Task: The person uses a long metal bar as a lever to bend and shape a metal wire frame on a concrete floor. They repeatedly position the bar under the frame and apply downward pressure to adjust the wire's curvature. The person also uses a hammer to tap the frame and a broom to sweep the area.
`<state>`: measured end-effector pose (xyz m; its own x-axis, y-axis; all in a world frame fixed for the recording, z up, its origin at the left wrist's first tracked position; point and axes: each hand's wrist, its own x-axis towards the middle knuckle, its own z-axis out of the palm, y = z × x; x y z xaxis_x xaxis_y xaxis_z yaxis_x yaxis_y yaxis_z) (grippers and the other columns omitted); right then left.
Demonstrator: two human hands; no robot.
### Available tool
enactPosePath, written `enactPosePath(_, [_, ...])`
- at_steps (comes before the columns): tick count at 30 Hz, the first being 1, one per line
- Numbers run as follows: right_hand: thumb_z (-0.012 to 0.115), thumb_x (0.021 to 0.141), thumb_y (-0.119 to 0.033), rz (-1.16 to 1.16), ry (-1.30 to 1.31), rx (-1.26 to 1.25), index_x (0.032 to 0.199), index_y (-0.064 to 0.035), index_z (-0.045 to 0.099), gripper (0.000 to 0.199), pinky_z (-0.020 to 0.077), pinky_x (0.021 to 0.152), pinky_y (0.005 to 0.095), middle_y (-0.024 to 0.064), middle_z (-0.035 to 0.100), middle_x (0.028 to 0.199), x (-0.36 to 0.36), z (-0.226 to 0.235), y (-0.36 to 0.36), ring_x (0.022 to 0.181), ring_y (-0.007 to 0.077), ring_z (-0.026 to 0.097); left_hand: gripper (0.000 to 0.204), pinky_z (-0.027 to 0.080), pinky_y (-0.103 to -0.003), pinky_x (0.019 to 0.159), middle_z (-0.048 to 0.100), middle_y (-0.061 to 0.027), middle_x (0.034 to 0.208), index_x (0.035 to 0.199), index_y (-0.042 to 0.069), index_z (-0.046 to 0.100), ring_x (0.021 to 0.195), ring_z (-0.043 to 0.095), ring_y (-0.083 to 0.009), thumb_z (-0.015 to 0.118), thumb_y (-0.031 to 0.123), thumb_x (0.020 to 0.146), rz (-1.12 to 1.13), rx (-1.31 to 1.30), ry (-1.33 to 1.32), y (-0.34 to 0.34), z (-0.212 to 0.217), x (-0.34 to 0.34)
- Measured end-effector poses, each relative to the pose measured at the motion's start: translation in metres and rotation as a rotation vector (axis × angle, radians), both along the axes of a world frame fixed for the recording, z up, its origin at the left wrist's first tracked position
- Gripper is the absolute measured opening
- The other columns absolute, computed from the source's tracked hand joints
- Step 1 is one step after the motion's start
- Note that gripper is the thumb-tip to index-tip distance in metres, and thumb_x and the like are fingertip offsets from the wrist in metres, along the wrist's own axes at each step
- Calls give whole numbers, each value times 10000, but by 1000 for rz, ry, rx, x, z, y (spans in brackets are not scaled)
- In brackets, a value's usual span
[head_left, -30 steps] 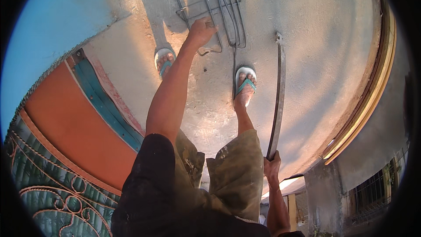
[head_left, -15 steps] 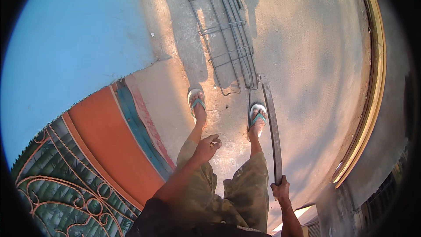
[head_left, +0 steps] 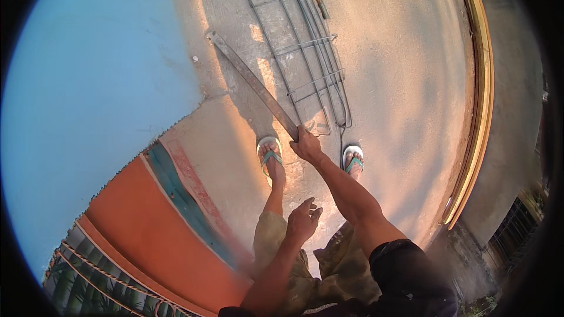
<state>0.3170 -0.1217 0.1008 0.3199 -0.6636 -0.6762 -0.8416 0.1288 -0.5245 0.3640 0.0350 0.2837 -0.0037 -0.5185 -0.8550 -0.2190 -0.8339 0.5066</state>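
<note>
My right hand point(head_left: 306, 145) is closed around the near end of a long flat metal bar point(head_left: 256, 86). The bar slants away to the far left, and its far end has a small knob or notch. Beyond my hand, a cage of thin steel rods point(head_left: 292, 49) lies on the ground, its near end beside the bar. My left hand point(head_left: 302, 223) hangs in front of my legs, fingers loosely bent and apart, with nothing visible in it.
My feet, in white and teal flip-flops point(head_left: 270, 155), stand on the concrete ground point(head_left: 399, 82). To the left are a light blue surface point(head_left: 106, 70), an orange band point(head_left: 153, 229) and twisted metal grillwork point(head_left: 111, 282). A yellowish strip point(head_left: 483, 82) edges the right side.
My right hand has swung the metal bar from beside my right leg forward and left, across the front of my feet. My left hand has shifted slightly right and nearer my body.
</note>
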Motion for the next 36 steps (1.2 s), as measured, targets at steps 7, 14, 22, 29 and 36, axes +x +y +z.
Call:
enactPosePath(7, [725, 782, -285, -330, 278, 14, 1264, 33, 490, 623, 468, 942, 506, 327, 521, 1222, -110, -54, 34, 1094, 473, 565, 461, 531, -386, 820, 688, -150, 1074, 1273, -8, 552, 939, 690, -274, 665, 240, 901, 23, 26, 53, -3, 11, 13])
enactPosePath(14, [616, 872, -348, -229, 376, 171, 1295, 68, 483, 607, 434, 1006, 490, 369, 545, 1201, -232, -125, 70, 1159, 484, 535, 467, 529, -341, 775, 691, -146, 1079, 1264, -12, 570, 948, 686, -241, 702, 197, 868, 20, -10, 7, -9, 17, -2])
enactPosePath(22, [506, 946, -398, -262, 451, -14, 1067, 15, 562, 434, 453, 909, 539, 295, 642, 1070, -220, -168, 102, 1020, 476, 601, 450, 529, -369, 834, 688, -185, 1054, 1237, -23, 582, 968, 682, -286, 710, 190, 862, -55, 74, 26, -8, 9, -42])
enactPosePath(29, [508, 938, -296, -453, 368, 83, 1169, -8, 495, 369, 456, 868, 561, 264, 607, 1104, -221, -162, 111, 1027, 471, 591, 459, 525, -371, 844, 691, -197, 1033, 1234, -29, 580, 954, 682, -304, 713, 200, 859, -96, 145, 19, -18, 1, -59])
enactPosePath(36, [554, 908, -175, -174, 315, 90, 1321, -5, 385, 477, 507, 795, 533, 276, 588, 1082, -227, -135, 136, 945, 500, 604, 447, 530, -361, 802, 695, -175, 1024, 1246, -16, 579, 952, 679, -275, 696, 207, 876, -120, 155, -8, -34, -3, -57])
